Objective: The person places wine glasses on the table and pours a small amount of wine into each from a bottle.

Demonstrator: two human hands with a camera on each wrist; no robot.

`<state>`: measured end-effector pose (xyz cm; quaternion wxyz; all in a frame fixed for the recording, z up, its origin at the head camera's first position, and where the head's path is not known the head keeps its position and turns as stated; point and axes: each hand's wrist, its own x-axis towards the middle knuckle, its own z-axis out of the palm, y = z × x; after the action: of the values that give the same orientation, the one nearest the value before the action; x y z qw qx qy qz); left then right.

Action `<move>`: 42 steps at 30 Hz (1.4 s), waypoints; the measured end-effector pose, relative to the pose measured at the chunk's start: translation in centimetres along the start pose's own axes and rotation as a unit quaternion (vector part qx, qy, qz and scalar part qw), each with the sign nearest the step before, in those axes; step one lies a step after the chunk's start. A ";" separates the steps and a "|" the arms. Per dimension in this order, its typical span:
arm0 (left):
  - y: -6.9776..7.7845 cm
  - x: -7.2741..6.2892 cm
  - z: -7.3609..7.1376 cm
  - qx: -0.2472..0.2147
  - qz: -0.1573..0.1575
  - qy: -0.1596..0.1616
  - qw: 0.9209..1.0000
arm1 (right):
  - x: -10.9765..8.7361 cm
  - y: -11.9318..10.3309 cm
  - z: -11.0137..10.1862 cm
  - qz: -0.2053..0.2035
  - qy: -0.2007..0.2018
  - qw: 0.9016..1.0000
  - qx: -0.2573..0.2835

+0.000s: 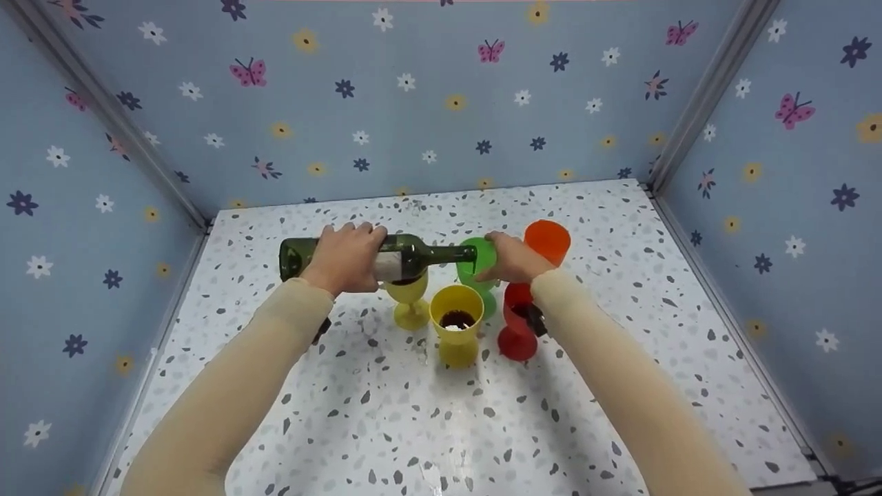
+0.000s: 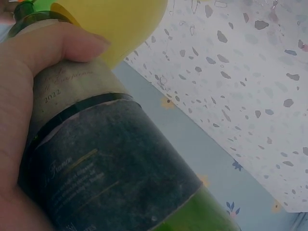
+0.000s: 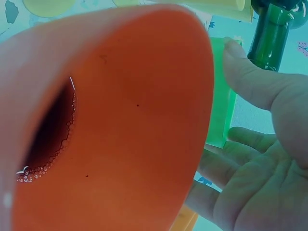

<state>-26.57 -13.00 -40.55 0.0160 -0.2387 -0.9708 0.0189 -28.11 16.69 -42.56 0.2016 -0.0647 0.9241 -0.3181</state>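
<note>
My left hand point(image 1: 348, 258) grips a green wine bottle point(image 1: 412, 256) around its body, with the thumb across the label in the left wrist view. The bottle lies nearly level, its mouth over the bowl of a green goblet point(image 1: 468, 265). A thin dark streak hangs below the mouth. On the goblet's right side, my right hand point(image 1: 515, 258) holds the bowl, thumb at the front and fingers behind. In the right wrist view, a red goblet point(image 3: 139, 96) with dark liquid inside fills the foreground and hides part of the green one.
A yellow goblet point(image 1: 458, 351) with dark liquid stands in front, and another yellow goblet point(image 1: 411, 313) stands beneath the bottle. Behind my right hand is an orange goblet point(image 1: 548, 238). Patterned panels point(image 1: 427, 89) enclose the speckled table point(image 1: 386, 420) on the back and sides.
</note>
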 end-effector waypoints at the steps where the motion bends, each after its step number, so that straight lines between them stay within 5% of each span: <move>1: 0.0 -0.1 0.0 0.003 0.001 0.000 1.000 | 0.0 0.0 0.0 -0.002 -0.002 1.000 -0.003; 42: 0.4 0.8 -0.4 0.013 0.012 0.005 1.000 | 0.2 0.1 -0.2 0.014 -0.004 1.000 0.004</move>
<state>-27.08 -12.27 -40.19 0.0238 -0.2498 -0.9675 0.0309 -28.42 16.85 -42.53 0.2102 -0.0519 0.9227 -0.3188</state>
